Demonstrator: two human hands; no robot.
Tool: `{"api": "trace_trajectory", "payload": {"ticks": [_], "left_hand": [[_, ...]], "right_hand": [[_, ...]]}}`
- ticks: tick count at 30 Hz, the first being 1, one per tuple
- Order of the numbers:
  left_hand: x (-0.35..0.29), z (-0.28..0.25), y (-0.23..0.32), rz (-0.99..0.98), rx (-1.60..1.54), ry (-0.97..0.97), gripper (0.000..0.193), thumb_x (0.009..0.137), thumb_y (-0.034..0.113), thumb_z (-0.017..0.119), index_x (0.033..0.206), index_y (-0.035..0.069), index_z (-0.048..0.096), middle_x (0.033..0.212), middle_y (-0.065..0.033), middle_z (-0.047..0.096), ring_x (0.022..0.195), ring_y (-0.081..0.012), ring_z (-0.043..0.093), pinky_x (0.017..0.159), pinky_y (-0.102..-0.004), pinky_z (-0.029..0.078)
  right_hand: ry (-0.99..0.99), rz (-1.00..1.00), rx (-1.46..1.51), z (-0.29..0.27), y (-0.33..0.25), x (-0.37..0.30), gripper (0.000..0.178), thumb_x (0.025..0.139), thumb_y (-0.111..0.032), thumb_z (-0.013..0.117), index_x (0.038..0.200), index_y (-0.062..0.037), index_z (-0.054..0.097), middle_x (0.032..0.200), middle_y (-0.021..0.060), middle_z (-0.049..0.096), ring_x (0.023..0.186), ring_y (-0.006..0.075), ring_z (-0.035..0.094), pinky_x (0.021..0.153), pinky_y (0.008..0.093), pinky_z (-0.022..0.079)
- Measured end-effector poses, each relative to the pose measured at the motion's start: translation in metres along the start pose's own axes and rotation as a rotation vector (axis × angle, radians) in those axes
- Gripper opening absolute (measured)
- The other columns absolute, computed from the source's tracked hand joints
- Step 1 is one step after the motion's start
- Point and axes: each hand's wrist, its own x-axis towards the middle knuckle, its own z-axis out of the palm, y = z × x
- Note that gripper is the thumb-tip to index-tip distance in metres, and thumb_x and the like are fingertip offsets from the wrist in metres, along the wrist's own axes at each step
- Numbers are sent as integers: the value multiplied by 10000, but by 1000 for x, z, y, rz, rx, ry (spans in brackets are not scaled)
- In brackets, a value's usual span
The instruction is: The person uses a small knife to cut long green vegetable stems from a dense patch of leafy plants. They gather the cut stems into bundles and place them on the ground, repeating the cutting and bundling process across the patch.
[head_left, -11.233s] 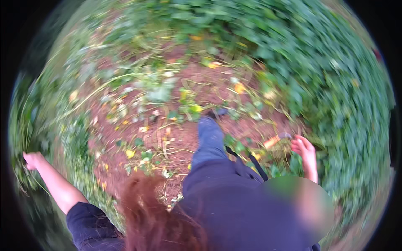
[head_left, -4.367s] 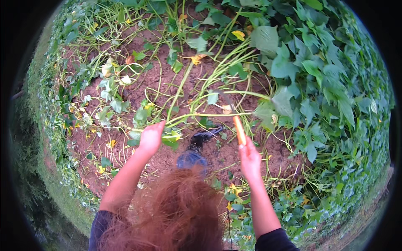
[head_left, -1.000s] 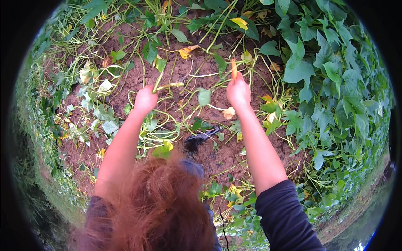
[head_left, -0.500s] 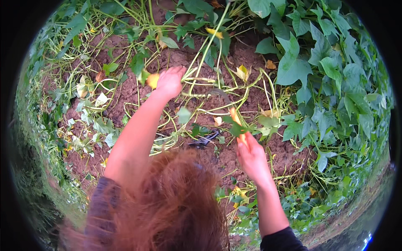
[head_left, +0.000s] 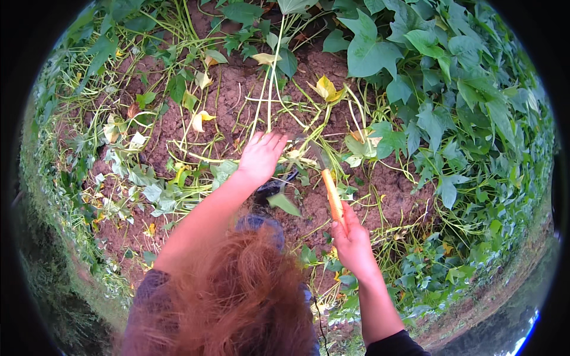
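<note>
My right hand (head_left: pixel 351 240) grips a sickle (head_left: pixel 332 199) by its orange handle. The sickle's dark curved blade (head_left: pixel 321 156) reaches forward and left among the stems, its tip hard to make out beside my left fingers. Closed over several pale green vine stems (head_left: pixel 271 98) is my left hand (head_left: pixel 261 157), back upward; the stems run out from its fingers toward the far side. My left fingertips are partly hidden. More cut or trailing vines (head_left: pixel 208 159) lie on the brown soil (head_left: pixel 231 89) around both hands.
Dense leafy vines (head_left: pixel 442 127) cover the right side. Yellow leaves (head_left: pixel 326 89) and tangled stems lie over the soil. A dark shoe (head_left: pixel 274 186) and my blue-trousered knee (head_left: pixel 261 224) are just below my left hand. A loose green leaf (head_left: pixel 284 204) shows near the shoe.
My left hand has come nearer and to the right, and the stems in it have shifted too. The sickle and my right hand have drawn slightly nearer, the blade now close to my left fingers.
</note>
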Motion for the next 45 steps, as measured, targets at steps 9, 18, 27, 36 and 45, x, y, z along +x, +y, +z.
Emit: {"api": "trace_trajectory", "payload": {"ticks": [9, 18, 27, 36, 45], "left_hand": [[-2, -22, 20, -166, -115, -519, 152, 724, 90, 510, 793, 97, 645, 738, -108, 641, 824, -253, 630, 1026, -389, 331], [-60, 3, 48, 60, -213, -313, 183, 771, 104, 530, 912, 127, 644, 818, -63, 637, 908, -232, 613, 938, -368, 442], [-254, -81, -117, -378, 57, -518, 368, 715, -5, 554, 1067, 97, 585, 914, -136, 637, 886, -322, 605, 818, -420, 480], [-102, -92, -111, -404, -236, -257, 289, 709, -33, 605, 985, 52, 626, 995, -144, 573, 887, -353, 592, 784, -431, 495], [-58, -100, -75, -12, -157, -176, 340, 608, -38, 617, 920, 83, 677, 1249, -102, 500, 1197, -285, 453, 997, -402, 381]], "right_hand": [[57, -144, -202, 26, 32, 35, 446, 894, -166, 515, 1308, -38, 409, 743, 229, 625, 653, 385, 631, 600, 451, 502], [246, -132, -326, 45, 80, -106, 469, 885, -135, 528, 1317, -13, 393, 763, 235, 620, 654, 390, 627, 564, 459, 503], [508, -256, -203, 1, 77, -136, 484, 871, -57, 543, 1332, -16, 401, 845, 205, 629, 650, 326, 639, 560, 383, 514], [297, -107, -128, 13, -57, 203, 214, 913, -166, 485, 1031, 11, 510, 747, 176, 605, 555, 288, 584, 476, 384, 446], [-132, 39, 552, -7, -40, 47, 261, 950, -151, 442, 1159, 0, 479, 694, 11, 491, 449, 71, 413, 363, 228, 326]]}}
